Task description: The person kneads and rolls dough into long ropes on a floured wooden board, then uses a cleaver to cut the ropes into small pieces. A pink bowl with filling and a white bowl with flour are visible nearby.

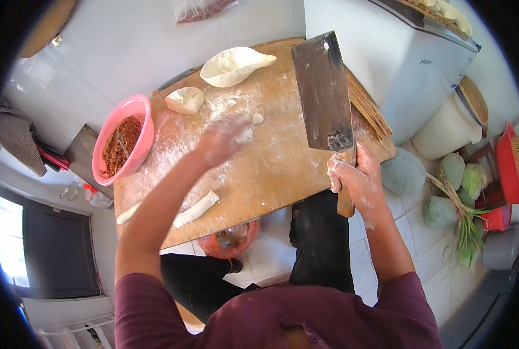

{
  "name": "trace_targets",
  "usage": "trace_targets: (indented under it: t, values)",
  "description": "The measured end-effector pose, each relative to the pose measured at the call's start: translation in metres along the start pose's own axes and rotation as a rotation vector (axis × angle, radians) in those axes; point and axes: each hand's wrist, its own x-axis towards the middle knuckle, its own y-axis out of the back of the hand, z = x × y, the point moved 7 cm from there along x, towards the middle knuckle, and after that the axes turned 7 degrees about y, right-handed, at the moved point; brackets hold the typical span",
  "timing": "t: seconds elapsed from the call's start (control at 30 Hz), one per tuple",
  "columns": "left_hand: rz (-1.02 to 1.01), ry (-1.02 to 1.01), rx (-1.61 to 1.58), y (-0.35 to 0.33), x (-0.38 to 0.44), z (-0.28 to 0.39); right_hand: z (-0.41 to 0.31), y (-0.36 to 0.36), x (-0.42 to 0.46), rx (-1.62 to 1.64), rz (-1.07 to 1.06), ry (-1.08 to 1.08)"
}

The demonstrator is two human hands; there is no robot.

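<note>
My right hand (362,179) grips the wooden handle of a cleaver (322,91). Its broad dark blade points away from me over the right side of a floured wooden board (277,170). Blurred by motion, my left hand (227,137) is low over the middle of the board; whether its fingers hold dough cannot be made out. A small dough piece (258,118) lies just beyond its fingertips. Nearer me are a dough strip (197,209) and another dough length (128,213), partly hidden by my left forearm. A larger dough lump (185,100) rests farther back.
A gourd-shaped scoop (237,65) stands at the board's back. At its left edge, a pink bowl (148,131) holds reddish-brown filling and a utensil. Bundled stalks (366,104) lie along the right edge, beside a white Haier appliance (420,74). Large melons (403,172) sit on the floor.
</note>
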Motion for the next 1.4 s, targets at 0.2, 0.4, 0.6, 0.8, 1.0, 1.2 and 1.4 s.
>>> trace_targets:
  t: [0.2, 0.4, 0.6, 0.8, 1.0, 1.2, 1.4]
  values:
    - [-0.131, 0.182, 0.389, -0.023, 0.021, -0.027, 0.006, -0.003, -0.002, 0.017, -0.015, -0.005]
    - [-0.111, 0.62, 0.145, -0.003, -0.083, -0.143, 0.014, 0.005, -0.004, 0.03, 0.015, 0.006]
    - [0.198, 0.499, -0.073, -0.01, -0.061, -0.079, 0.019, -0.01, 0.003, 0.094, -0.02, -0.006]
    - [-0.014, 0.16, 0.308, -0.04, 0.044, -0.006, 0.023, -0.019, 0.005, 0.047, -0.065, -0.041]
    - [-0.043, 0.478, 0.317, -0.005, 0.013, -0.089, 0.024, -0.017, 0.004, 0.043, -0.019, -0.044]
    - [-0.028, 0.7, -0.151, 0.025, -0.108, -0.162, 0.025, -0.028, 0.002, 0.103, -0.062, -0.067]
    - [-0.008, 0.494, -0.051, 0.009, -0.125, -0.107, 0.023, -0.042, -0.002, 0.1, -0.087, -0.033]
